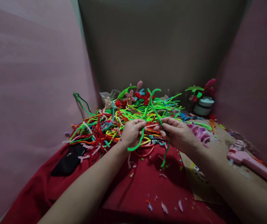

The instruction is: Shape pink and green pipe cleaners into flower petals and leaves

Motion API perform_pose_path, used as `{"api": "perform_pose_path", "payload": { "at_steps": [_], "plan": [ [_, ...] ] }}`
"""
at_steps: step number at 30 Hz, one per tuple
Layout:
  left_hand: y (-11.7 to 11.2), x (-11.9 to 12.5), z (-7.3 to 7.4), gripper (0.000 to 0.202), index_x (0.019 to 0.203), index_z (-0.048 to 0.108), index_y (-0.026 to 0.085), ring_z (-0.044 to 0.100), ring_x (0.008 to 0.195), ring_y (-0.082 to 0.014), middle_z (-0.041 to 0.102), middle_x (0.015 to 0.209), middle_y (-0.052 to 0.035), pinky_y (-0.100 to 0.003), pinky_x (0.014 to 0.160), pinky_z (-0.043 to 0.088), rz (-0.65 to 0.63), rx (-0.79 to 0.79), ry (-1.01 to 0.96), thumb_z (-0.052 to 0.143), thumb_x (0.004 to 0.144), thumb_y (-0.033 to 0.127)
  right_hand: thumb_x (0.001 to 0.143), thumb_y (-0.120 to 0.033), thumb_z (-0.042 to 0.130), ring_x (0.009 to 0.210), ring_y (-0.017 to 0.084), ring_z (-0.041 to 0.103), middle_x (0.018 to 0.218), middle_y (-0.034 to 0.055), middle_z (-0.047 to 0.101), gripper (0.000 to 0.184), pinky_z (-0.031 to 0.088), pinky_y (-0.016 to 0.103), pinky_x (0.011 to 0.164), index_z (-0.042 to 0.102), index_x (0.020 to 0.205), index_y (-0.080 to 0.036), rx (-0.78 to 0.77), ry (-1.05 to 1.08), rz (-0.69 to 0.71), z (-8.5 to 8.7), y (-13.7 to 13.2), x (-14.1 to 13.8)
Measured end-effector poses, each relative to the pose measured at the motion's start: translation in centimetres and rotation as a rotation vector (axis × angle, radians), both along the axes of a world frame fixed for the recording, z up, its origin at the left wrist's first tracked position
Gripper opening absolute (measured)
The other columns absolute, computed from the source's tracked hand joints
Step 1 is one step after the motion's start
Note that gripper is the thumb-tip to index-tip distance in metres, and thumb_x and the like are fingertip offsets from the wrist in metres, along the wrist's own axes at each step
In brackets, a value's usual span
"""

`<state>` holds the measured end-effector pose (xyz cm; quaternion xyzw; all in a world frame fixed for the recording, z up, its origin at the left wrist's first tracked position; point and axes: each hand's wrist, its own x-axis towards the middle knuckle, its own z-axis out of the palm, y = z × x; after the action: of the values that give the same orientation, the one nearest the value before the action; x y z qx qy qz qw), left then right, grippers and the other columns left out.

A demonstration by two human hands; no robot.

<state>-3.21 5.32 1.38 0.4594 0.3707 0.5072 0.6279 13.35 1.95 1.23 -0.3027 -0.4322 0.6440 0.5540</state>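
Observation:
My left hand (131,132) and my right hand (178,134) are raised over a red cloth (133,186), both with fingers pinched closed on a green pipe cleaner (152,104). It is bent into a loop that rises above the hands, and its two ends hang down below them. Just behind the hands lies a big tangled pile of pipe cleaners (114,121) in red, orange, yellow, green and blue. Several finished pipe-cleaner flowers (133,95) rest on the back of the pile.
A pink glue gun (250,160) lies on brown cardboard (205,186) at the right. A white jar (203,106) with pipe-cleaner flowers stands at the back right. A black object (69,160) lies on the cloth at the left. Small scraps litter the cloth. Walls close in all round.

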Motion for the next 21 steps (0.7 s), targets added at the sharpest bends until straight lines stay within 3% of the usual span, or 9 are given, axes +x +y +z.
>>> {"api": "perform_pose_path", "payload": {
  "at_steps": [5,9,15,18,21],
  "plan": [
    [0.4,0.0,-0.3,0.014,0.072,0.058,0.011,0.034,0.032,-0.0024,0.05,0.047,0.004,-0.016,0.034,0.022,0.008,-0.165,-0.018,0.06,0.063,0.021,0.064,-0.022,0.071,0.049,0.006,0.052,0.064,0.0001,0.066,0.017,0.042,0.017,0.047,0.059,0.075,-0.018,0.055,0.019,-0.106,0.7,-0.2,0.3],
    [0.3,0.1,-0.2,0.01,0.068,0.057,0.011,0.034,0.031,-0.0023,0.051,0.045,0.0033,-0.015,0.033,0.021,0.018,-0.139,0.014,0.06,0.063,0.018,0.06,-0.022,0.072,0.046,0.007,0.051,0.058,-0.0021,0.063,0.02,0.036,0.017,0.042,0.058,0.075,-0.021,0.015,0.053,-0.166,1.0,0.0,0.6],
    [0.5,0.2,-0.4,0.012,0.056,0.051,0.012,0.031,0.028,-0.0028,0.05,0.042,0.0023,-0.017,0.03,0.019,-0.026,-0.173,0.109,0.057,0.064,0.017,0.061,-0.023,0.072,0.042,0.008,0.046,0.053,-0.0024,0.06,0.014,0.026,0.02,0.04,0.062,0.072,-0.023,0.163,-0.008,-0.073,1.0,-1.2,-0.7],
    [1.2,-0.1,-1.2,0.012,0.056,0.053,0.012,0.03,0.028,-0.0032,0.052,0.043,0.0016,-0.017,0.03,0.019,-0.035,-0.206,0.152,0.057,0.064,0.019,0.057,-0.024,0.075,0.044,0.009,0.046,0.052,-0.0037,0.057,0.015,0.028,0.023,0.042,0.063,0.065,-0.026,0.207,0.031,-0.022,2.1,-2.0,-0.3],
    [1.9,-0.4,-2.0,0.012,0.053,0.054,0.011,0.032,0.028,-0.0032,0.051,0.04,0.0012,-0.017,0.031,0.018,-0.037,-0.198,0.2,0.06,0.063,0.016,0.058,-0.027,0.076,0.039,0.006,0.037,0.046,-0.006,0.047,0.014,0.024,0.022,0.039,0.064,0.063,-0.031,0.261,0.139,0.063,3.9,-2.7,1.4]
  ]
}}
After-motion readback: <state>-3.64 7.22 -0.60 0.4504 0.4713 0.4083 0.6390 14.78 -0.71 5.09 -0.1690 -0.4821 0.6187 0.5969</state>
